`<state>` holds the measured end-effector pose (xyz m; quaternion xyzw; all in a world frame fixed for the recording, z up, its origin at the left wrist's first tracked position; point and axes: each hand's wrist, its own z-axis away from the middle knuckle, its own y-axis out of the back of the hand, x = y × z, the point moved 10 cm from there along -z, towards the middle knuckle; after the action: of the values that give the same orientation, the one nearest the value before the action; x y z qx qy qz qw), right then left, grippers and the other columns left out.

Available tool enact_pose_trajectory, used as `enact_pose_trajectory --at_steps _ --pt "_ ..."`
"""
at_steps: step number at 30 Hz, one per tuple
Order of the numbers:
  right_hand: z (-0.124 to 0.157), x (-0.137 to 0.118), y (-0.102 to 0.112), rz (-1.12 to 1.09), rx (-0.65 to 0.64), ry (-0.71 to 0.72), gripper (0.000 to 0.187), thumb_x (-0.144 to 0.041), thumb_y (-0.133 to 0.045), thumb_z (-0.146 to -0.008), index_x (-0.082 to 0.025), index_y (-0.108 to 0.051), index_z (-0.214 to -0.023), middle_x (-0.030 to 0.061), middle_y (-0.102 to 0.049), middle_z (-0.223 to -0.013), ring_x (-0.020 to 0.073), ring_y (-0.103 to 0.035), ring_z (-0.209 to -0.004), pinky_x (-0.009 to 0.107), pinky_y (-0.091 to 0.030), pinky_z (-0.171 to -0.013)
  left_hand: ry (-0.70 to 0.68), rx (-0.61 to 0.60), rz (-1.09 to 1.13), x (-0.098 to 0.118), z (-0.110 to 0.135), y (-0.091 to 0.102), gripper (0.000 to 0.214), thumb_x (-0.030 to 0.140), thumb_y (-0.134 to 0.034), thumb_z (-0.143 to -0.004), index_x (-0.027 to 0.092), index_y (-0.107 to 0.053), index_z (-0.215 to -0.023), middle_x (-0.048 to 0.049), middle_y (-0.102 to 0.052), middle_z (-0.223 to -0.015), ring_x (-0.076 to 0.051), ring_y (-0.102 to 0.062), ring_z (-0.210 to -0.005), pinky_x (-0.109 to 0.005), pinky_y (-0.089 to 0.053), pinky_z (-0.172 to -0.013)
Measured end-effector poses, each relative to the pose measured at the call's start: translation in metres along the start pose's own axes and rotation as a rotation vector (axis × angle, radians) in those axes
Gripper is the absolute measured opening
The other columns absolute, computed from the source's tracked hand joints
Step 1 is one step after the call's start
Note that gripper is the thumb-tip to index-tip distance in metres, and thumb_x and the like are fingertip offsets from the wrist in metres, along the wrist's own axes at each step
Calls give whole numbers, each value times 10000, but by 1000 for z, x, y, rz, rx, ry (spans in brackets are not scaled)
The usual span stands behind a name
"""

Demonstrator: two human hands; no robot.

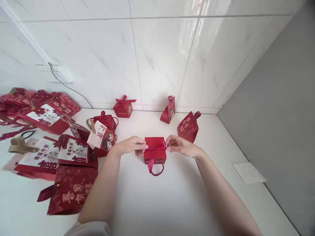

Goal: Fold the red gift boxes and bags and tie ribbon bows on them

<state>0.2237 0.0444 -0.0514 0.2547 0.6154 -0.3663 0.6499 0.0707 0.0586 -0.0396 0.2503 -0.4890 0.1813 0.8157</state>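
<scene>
A red gift box [161,154] sits on the white tabletop in front of me, with a dark red cord handle [159,172] looping out at its near side. Across its top runs a pink-red ribbon [152,160], one tail hanging down the front. My left hand [137,145] pinches the ribbon at the box's left edge between thumb and fingers. On the right side, my right hand [180,146] grips the ribbon too, its fingers curled in at the bow's loop. The ribbon is stretched between both hands over the lid.
Along the wall stand a bow-tied red box [123,108], a triangular red box [168,111] and a red box with a strap [188,127]. Red gift bags and boxes [73,188] crowd the left. A white flat piece [249,172] lies at right; a grey cable [71,89] hangs behind.
</scene>
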Motion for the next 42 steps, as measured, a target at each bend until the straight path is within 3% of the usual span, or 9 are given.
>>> enact_pose_trajectory --at_steps 5,8,11,14,17,20,26,42 --pt "17 -7 8 205 13 -75 278 -361 -692 -792 -205 -513 -939 -13 -566 -746 135 -521 -705 279 -384 -650 15 18 -12 3 6 2 431 537 -595 -806 125 -634 -685 -43 -655 -631 -130 -625 -578 -235 -475 -564" --pt "25 -15 6 403 38 -135 357 -436 -659 -809 -235 -528 -1072 30 -639 -876 186 -581 -801 314 -434 -675 27 31 -40 7 9 2 438 547 -579 -814 133 -636 -684 -45 -661 -633 -129 -620 -578 -235 -470 -562" --pt "26 -38 2 451 142 -32 365 -508 -575 -854 -255 -549 -1116 53 -611 -1119 203 -592 -944 357 -469 -813 38 40 -56 10 11 1 462 567 -530 -838 137 -623 -695 -57 -681 -665 -134 -627 -593 -239 -470 -573" --pt "21 -53 -1 426 245 93 322 -525 -501 -896 -274 -583 -1081 39 -550 -1249 210 -538 -1120 371 -421 -963 49 57 -56 12 11 -1 483 584 -489 -851 138 -603 -706 -70 -691 -680 -148 -640 -610 -251 -470 -583" --pt "11 -45 -5 368 272 93 312 -545 -525 -878 -265 -613 -983 37 -485 -1349 231 -470 -1231 390 -385 -1019 59 63 -71 12 11 -2 480 585 -482 -853 141 -598 -712 -68 -692 -677 -153 -645 -619 -254 -469 -588" --pt "0 -26 -9 211 237 51 328 -559 -532 -869 -245 -612 -926 36 -424 -1415 223 -540 -1155 401 -410 -997 67 60 -90 11 12 -2 472 578 -489 -853 143 -609 -716 -63 -694 -690 -148 -640 -625 -254 -472 -597" --pt "-10 -17 -10 190 185 120 341 -507 -587 -857 -195 -599 -722 62 -489 -1331 239 -523 -1177 390 -376 -1022 64 50 -95 10 12 0 387 508 -597 -805 140 -615 -687 -50 -683 -684 -136 -632 -626 -253 -485 -616" --pt "-4 -19 -11 276 129 101 305 -507 -553 -876 -220 -629 -806 38 -449 -1335 217 -500 -1177 363 -391 -1004 53 109 -250 18 15 3 359 472 -567 -825 156 -611 -662 -26 -670 -628 -141 -642 -607 -240 -507 -590"
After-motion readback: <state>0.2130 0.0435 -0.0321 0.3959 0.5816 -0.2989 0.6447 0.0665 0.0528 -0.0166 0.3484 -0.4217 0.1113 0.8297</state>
